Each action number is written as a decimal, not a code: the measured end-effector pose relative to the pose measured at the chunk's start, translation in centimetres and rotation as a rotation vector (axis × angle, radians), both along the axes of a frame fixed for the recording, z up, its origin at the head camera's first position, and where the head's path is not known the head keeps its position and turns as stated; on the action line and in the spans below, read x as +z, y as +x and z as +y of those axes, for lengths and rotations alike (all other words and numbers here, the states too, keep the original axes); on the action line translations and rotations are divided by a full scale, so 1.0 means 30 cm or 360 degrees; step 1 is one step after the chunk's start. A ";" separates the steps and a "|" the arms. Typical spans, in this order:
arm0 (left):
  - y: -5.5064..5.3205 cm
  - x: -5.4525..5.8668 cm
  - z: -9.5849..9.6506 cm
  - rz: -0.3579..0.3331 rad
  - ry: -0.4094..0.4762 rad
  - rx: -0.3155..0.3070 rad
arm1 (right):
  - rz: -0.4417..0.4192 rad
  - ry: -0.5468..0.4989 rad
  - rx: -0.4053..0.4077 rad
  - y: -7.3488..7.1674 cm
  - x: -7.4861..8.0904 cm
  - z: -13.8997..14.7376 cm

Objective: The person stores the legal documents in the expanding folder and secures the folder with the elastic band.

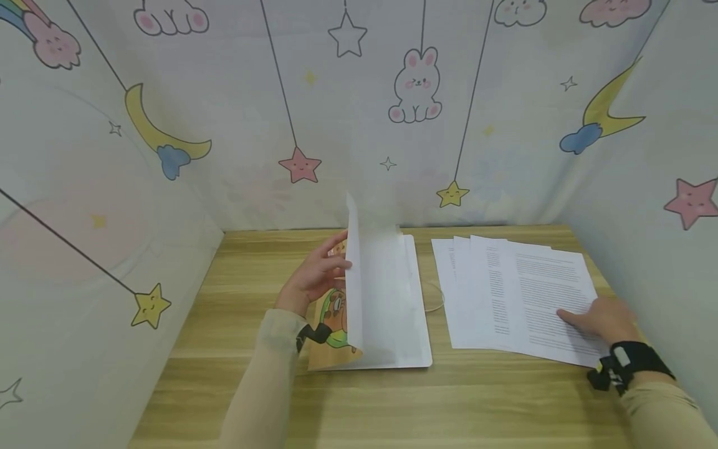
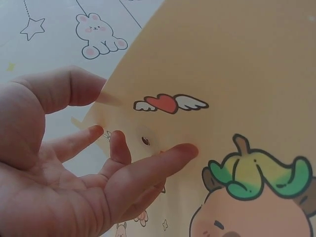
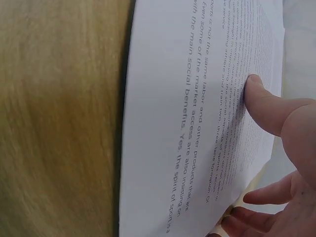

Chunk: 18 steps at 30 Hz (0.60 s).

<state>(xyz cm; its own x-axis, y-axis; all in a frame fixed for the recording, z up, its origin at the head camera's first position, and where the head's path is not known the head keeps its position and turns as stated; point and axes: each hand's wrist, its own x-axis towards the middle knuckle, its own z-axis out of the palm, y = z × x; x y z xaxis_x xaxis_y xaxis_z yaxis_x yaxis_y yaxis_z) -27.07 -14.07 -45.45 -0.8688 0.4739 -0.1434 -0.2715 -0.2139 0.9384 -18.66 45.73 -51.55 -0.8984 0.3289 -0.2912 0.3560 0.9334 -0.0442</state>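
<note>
My left hand (image 1: 314, 274) holds up the front cover of a cardboard document folder (image 1: 387, 299) by its free edge. One digit reaches behind that edge; the other fingers lie along the orange outer face (image 2: 227, 64), with a winged heart and cartoon character printed on it. The inside of the folder is plain white. At the right, my right hand (image 1: 606, 319) grips the near right part of a fanned set of printed sheets (image 1: 538, 293). Its thumb (image 3: 259, 98) lies on the text, while the fingers are at the edge, partly hidden under the paper.
A thin string loop (image 1: 434, 298) sticks out from the folder's right side, between it and the sheets. Both lie on a wooden table (image 1: 449, 405). Pale cloth walls (image 1: 359, 125) with printed stars, moons and rabbits enclose the back and sides.
</note>
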 end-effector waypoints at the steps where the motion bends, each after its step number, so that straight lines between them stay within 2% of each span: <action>1: -0.001 0.000 0.001 -0.0003 0.0002 0.0001 | 0.0009 -0.0001 -0.0006 0.001 0.000 0.005; 6: 0.004 0.005 0.002 -0.0011 0.0014 0.0008 | 0.0002 0.0004 -0.0007 0.004 0.004 0.014; 12: 0.009 0.011 0.003 -0.0007 0.0022 0.0015 | 0.0011 -0.0098 -0.0029 0.009 0.017 0.017; 18: 0.007 0.007 0.004 -0.0011 0.0028 0.0020 | -0.0035 -0.0156 -0.0067 0.007 0.023 0.021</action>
